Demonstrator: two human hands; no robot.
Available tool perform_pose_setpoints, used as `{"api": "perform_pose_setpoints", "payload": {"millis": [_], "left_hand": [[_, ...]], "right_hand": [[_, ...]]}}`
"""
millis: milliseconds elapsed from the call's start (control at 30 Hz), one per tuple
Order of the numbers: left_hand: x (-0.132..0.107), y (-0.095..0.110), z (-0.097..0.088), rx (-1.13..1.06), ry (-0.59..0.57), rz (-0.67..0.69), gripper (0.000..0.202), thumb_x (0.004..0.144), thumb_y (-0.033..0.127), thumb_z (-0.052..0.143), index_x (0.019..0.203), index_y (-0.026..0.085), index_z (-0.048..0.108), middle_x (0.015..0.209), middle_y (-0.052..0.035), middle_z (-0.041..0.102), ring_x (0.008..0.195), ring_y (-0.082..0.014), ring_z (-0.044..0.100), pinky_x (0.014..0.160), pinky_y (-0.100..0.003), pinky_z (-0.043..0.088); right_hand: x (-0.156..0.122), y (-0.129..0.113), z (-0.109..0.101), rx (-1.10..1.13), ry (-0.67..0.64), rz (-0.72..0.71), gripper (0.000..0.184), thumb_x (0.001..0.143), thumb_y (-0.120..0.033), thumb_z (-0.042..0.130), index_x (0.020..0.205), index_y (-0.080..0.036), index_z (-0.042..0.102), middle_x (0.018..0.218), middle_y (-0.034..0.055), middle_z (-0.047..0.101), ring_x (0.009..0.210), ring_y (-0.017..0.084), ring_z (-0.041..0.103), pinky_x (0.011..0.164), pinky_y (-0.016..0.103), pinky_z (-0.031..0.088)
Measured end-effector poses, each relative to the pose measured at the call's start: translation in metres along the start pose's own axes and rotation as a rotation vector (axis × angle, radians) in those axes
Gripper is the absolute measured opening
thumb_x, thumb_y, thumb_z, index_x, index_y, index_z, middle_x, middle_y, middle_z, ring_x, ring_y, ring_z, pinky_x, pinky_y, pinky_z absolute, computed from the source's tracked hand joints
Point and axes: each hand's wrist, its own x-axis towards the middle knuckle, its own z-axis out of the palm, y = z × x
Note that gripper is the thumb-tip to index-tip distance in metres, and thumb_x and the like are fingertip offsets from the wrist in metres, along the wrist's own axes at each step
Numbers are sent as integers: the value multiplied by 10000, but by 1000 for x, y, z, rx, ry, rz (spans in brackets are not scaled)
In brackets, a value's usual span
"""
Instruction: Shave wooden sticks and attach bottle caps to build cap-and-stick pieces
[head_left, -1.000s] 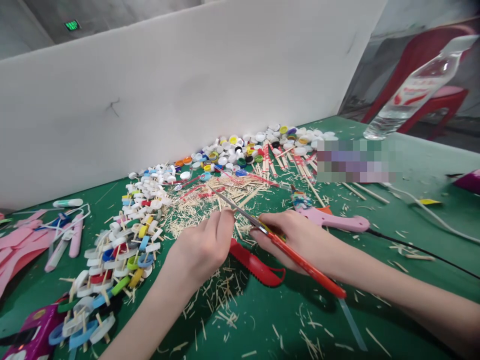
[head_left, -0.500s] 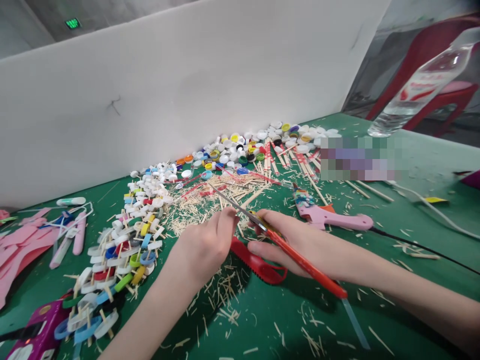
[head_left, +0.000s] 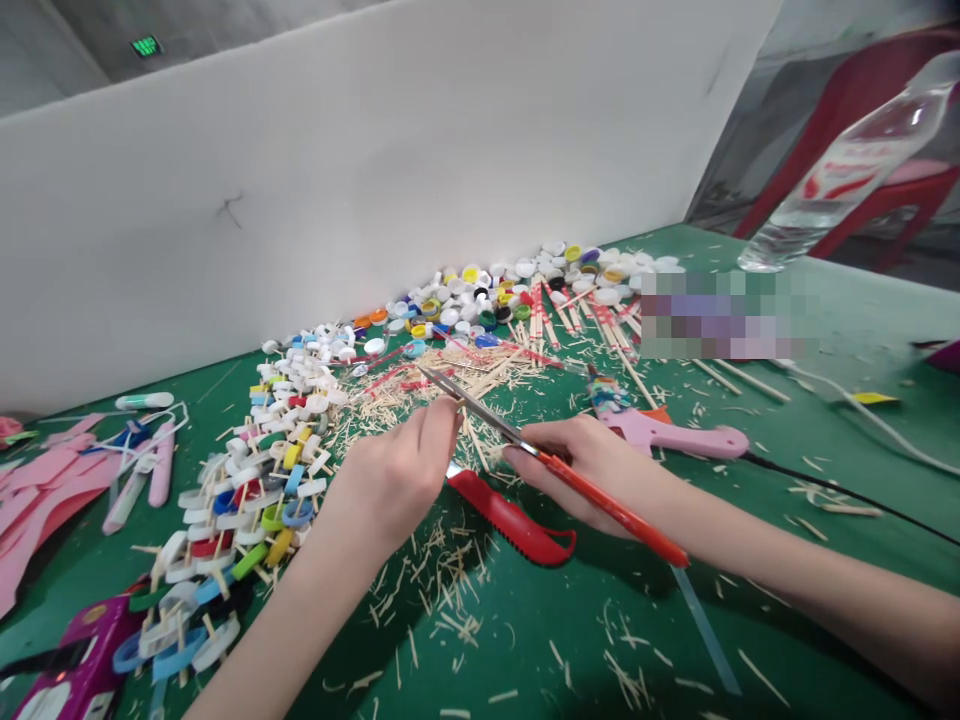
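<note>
My right hand [head_left: 592, 470] grips large red-handled scissors [head_left: 525, 450]; one red handle runs back over my wrist, the other lies on the green table [head_left: 585, 640] under my hands. The metal blades point up-left to about the heap of wood slivers [head_left: 420, 395]. My left hand [head_left: 397, 475] is closed in a pinch right at the blades, fingers together on something too small to make out. A chain of coloured bottle caps joined by sticks [head_left: 247, 500] lies just left of my left hand.
A pink glue gun [head_left: 660, 430] with a black cord lies right of my hands. Loose bottle caps [head_left: 495, 295] and wooden sticks [head_left: 592, 330] pile against the white board. A plastic water bottle [head_left: 847, 170] stands far right. Pink pieces [head_left: 45, 490] lie at the left edge.
The scissors have opened wider, the lower red handle dropping to the table. My left hand shifted slightly up and left along the blades. My right hand stayed in place.
</note>
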Motion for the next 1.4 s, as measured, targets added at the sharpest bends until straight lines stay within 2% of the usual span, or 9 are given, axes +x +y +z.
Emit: {"api": "perform_pose_setpoints", "payload": {"millis": [200, 333, 467, 567, 733, 1033, 1233, 1300, 1400], "left_hand": [[-1, 6, -4, 249, 53, -11, 118, 914, 141, 528, 989, 92, 605, 596, -2, 583, 504, -118, 566, 392, -253, 369], [0, 4, -6, 163, 36, 59, 125, 902, 108, 540, 1004, 64, 599, 642, -23, 612, 531, -127, 596, 400, -256, 401], [1, 6, -6, 37, 42, 98, 39, 888, 79, 550, 907, 85, 584, 622, -18, 599, 504, -128, 585, 384, -256, 398], [1, 8, -5, 21, 30, 94, 44, 878, 58, 548, 902, 83, 576, 622, -20, 591, 506, -130, 581, 389, -255, 399], [2, 7, -2, 41, 37, 44, 80, 922, 111, 503, 875, 98, 566, 588, -1, 558, 445, -104, 535, 369, -246, 360], [3, 16, -4, 130, -29, -71, 110, 922, 89, 478, 890, 106, 582, 596, -7, 550, 478, -112, 554, 385, -243, 341], [1, 25, -1, -122, -20, -128, 150, 922, 49, 405, 957, 101, 542, 626, -14, 589, 441, -94, 537, 365, -233, 319], [1, 27, -2, -175, -22, -127, 143, 932, 65, 397, 969, 101, 530, 633, -13, 595, 439, -96, 539, 365, -233, 325], [3, 24, -3, -167, -18, -122, 139, 950, 95, 396, 949, 103, 535, 584, 10, 549, 414, -95, 517, 357, -231, 316]], "right_hand": [[-2, -3, -3, 32, -8, -2, 460, 864, -601, 438, 619, -213, 417, 542, -38, 369, 505, 105, 274, 468, 280, 230], [-5, -3, -6, 98, -66, 31, 419, 827, -615, 520, 749, -204, 513, 596, -29, 471, 523, 115, 376, 478, 272, 300], [-7, -4, -6, 146, -96, 2, 400, 817, -572, 562, 917, -186, 565, 685, -3, 584, 560, 129, 458, 506, 276, 360], [-6, -8, -6, 42, -52, 44, 365, 850, -556, 496, 778, -201, 547, 595, -18, 526, 510, 119, 398, 478, 284, 305], [-1, -9, -6, -20, -39, 25, 447, 846, -588, 466, 603, -217, 412, 519, -33, 419, 494, 113, 302, 493, 299, 275], [0, -2, -7, 54, -48, 28, 489, 834, -648, 484, 625, -213, 407, 548, -41, 384, 515, 106, 291, 479, 283, 263], [-8, -3, -11, 179, -156, -16, 469, 795, -635, 570, 944, -192, 538, 724, 11, 610, 596, 147, 506, 530, 283, 396], [-9, -6, -10, 150, -111, 5, 456, 805, -631, 551, 911, -188, 548, 709, 17, 611, 578, 146, 506, 521, 286, 386], [-6, -8, -8, 50, -36, 2, 461, 840, -641, 464, 702, -202, 500, 584, -7, 512, 503, 122, 415, 485, 287, 314]]}}
